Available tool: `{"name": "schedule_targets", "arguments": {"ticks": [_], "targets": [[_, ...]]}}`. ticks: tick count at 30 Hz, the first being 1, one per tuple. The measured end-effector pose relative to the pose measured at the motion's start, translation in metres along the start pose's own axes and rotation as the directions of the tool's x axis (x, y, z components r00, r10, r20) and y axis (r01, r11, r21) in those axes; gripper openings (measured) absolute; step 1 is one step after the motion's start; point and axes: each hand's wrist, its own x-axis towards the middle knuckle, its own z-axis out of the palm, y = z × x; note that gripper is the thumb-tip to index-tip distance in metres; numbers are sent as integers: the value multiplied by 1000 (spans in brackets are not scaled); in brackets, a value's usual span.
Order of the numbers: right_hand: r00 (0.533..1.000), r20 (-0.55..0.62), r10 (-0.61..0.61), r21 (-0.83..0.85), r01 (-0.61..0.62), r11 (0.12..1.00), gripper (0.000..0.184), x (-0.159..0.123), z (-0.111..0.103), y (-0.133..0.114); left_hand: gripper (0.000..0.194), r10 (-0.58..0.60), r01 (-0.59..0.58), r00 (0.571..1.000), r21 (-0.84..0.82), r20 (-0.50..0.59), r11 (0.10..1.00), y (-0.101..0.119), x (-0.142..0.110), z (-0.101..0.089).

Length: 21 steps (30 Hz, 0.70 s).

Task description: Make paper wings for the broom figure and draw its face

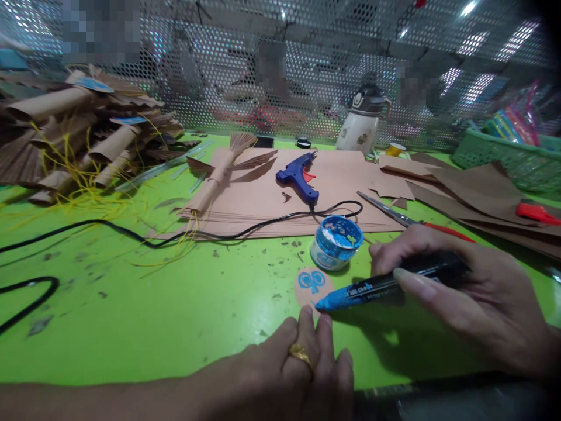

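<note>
My right hand [456, 292] is wrapped around a black marker [377, 286], whose blue-smeared tip touches a small round paper disc [325, 282]. Blue shapes like two ringed eyes and a beak are drawn on the disc, which lies flat on the green table. At the disc's near edge rest the fingertips of my left hand [293, 362], fingers stretched forward, a gold ring on one of them. Just behind the disc stands a small open jar of blue paint [331, 257], its rim stained.
Behind the jar, a blue glue gun [300, 178] and a rolled-paper bird figure [214, 181] lie on stacked brown paper [342, 169]. Red-handled scissors [385, 209] rest at right. A black cable [144, 240] crosses the table. More paper figures [105, 140] are piled left; a bottle [359, 126] stands behind.
</note>
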Motion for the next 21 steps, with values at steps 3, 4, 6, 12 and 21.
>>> {"name": "schedule_targets", "arguments": {"ticks": [3,4,6,12,21], "targets": [[1000,-4,-8,-8,8,1000,13,0,0,0,32,8,-8,1000,-7,11,1000,0,1,-3],[1000,-6,-5,-9,5,1000,13,0,0,0,33,5,-4,999,-16,34,1000,-1,1,-6],[1000,-4,2,-12,-3,1000,12,-1,0,0,35,-1,10,986,-52,164,999,-2,2,-13],[999,-33,-3,-41,1,999,13,0,-1,1,41,47,-33,970,-60,240,998,-7,4,-23],[998,-37,51,14,-51,999,11,-3,0,5,43,94,-82,959,-55,266,995,-10,5,-24]]}}
